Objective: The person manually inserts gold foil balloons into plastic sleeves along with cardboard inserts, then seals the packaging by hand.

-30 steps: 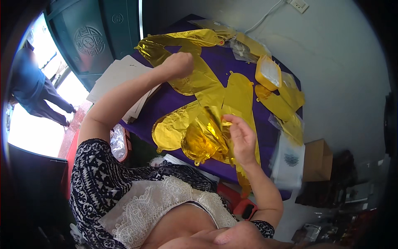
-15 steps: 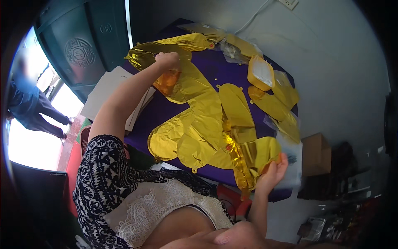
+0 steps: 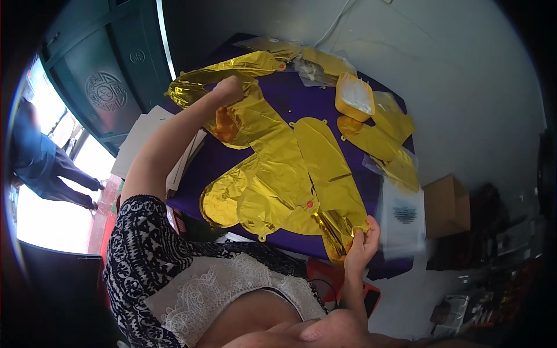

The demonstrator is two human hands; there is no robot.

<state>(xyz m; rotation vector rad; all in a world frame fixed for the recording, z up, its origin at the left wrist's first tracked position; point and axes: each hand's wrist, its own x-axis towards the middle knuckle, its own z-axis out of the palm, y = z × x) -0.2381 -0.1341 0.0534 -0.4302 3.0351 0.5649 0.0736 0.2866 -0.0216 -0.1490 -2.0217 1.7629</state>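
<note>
A large flat gold foil balloon (image 3: 278,180) lies spread across the purple-covered table, with creases and shiny folds. My left hand (image 3: 230,90) is closed at its far left part, arm stretched out; the fingertips are hidden, but the foil runs under them. At the near right end of the foil my right hand (image 3: 364,238) pinches its edge between thumb and fingers. A small red spot (image 3: 309,204) shows on the foil near its lower middle. Another gold foil strip (image 3: 255,61) lies beyond my left hand.
A yellow tub (image 3: 355,97) with white contents stands at the far right, beside more gold foil pieces (image 3: 383,136). Clear plastic bags (image 3: 403,217) lie at the table's right edge, near a cardboard box (image 3: 447,206). White boards (image 3: 142,133) lie at the left; a person (image 3: 43,151) stands outside the doorway.
My right hand has drawn the folded near right end of the foil out flatter, and it now lies along the table. My left hand stays at the far left part.
</note>
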